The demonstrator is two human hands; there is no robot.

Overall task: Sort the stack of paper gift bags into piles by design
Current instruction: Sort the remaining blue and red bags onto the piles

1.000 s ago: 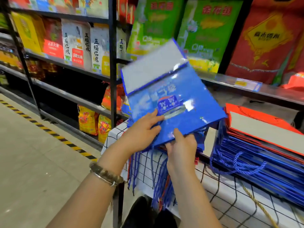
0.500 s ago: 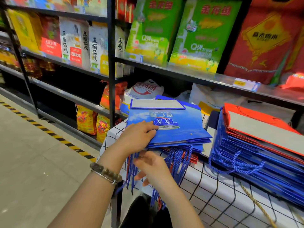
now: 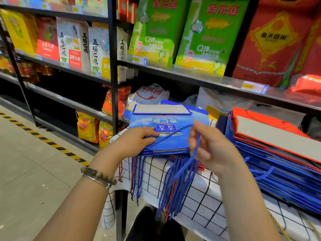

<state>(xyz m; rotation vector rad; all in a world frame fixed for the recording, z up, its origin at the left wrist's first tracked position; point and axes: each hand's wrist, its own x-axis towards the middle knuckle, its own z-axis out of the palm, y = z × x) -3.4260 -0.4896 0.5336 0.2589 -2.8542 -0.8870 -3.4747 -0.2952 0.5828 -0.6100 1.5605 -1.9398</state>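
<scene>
- Near the left edge of the white checked-cloth table (image 3: pixel 199 206), your left hand (image 3: pixel 137 141) is pressing flat, close-set fingers on the top glossy blue paper gift bag (image 3: pixel 177 145).
- Your right hand (image 3: pixel 210 146) is pinching a blue twisted cord handle (image 3: pixel 195 152); tugging it risks dragging the pile off that edge.

Light is bright and even, falling from overhead out of frame; the pale floor (image 3: pixel 26 162) at lower left carries a soft sheen. Pale glare and red reflections lie along the metal shelf edge (image 3: pixel 225 82) at centre right. The recesses under the shelves at left centre sink into deep shadow. The right hand (image 3: pixel 210 145) and the blue cord (image 3: pixel 195 150) it pinches are smeared by motion blur. Wide-angle distortion tilts the black upright (image 3: pixel 19 80) at the left edge, and the packaging print in the upper corners is soft.
</scene>
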